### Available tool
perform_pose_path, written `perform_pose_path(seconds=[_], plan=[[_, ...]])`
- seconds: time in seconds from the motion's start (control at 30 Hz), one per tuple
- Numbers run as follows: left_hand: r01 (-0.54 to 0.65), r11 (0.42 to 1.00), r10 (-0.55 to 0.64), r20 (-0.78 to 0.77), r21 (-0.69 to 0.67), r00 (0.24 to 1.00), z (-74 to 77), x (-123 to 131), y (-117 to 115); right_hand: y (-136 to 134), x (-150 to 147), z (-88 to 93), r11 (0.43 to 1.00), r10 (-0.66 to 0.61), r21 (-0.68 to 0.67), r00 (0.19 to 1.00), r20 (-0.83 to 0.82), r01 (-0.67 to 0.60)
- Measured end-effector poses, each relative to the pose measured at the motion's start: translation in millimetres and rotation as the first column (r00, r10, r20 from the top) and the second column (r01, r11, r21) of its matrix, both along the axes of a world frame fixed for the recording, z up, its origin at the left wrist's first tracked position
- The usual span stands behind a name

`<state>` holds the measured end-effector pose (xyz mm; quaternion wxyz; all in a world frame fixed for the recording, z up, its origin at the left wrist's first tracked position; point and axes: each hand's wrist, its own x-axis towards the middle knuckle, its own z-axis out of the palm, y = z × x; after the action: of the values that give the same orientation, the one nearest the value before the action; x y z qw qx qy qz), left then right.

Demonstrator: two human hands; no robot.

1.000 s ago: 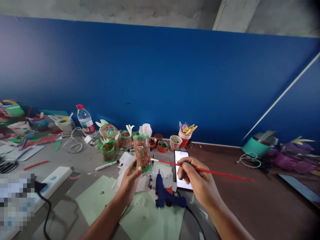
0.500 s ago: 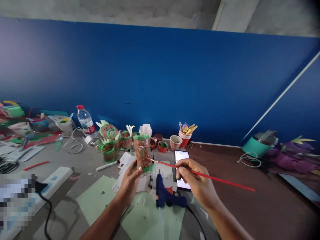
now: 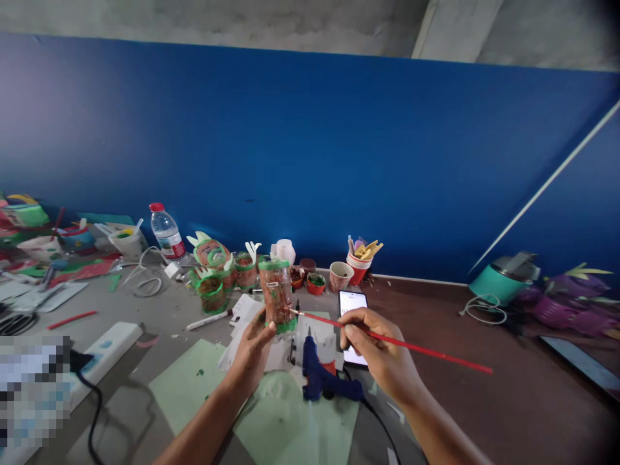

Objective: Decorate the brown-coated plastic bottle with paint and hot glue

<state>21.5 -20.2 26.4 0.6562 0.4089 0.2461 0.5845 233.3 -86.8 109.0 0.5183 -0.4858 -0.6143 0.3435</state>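
My left hand [image 3: 256, 342] grips the lower part of a clear plastic bottle piece [image 3: 276, 290], painted reddish brown with green bands at top and bottom. It is held upright above the table. Pinched in my right hand [image 3: 371, 342] is a thin red paintbrush [image 3: 426, 351], its bristles at the right side of the painted bottle piece, by its lower half. Below the hands, a blue hot glue gun [image 3: 314, 374] lies on pale green paper [image 3: 281, 429]. Small cups of green paint [image 3: 316, 283] and brown paint [image 3: 297, 276] stand behind the bottle piece.
A phone [image 3: 353, 303] lies behind my right hand. Further back are a paper cup [image 3: 340, 276] and a red cup of sticks [image 3: 359, 266]. Painted pots [image 3: 212, 294], a water bottle [image 3: 166, 232] and a marker [image 3: 209, 320] are leftward. A power strip [image 3: 113, 345] lies front left.
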Motion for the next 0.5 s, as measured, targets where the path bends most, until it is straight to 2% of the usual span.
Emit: perform_pose_path(seconds=[0.5], plan=[[0.023, 1.000, -0.023, 0.027, 0.017, 0.999, -0.2, 0.3, 1.2, 0.4, 1.1, 3.3, 1.000, -0.013, -0.003, 1.000, 0.025, 0.013]])
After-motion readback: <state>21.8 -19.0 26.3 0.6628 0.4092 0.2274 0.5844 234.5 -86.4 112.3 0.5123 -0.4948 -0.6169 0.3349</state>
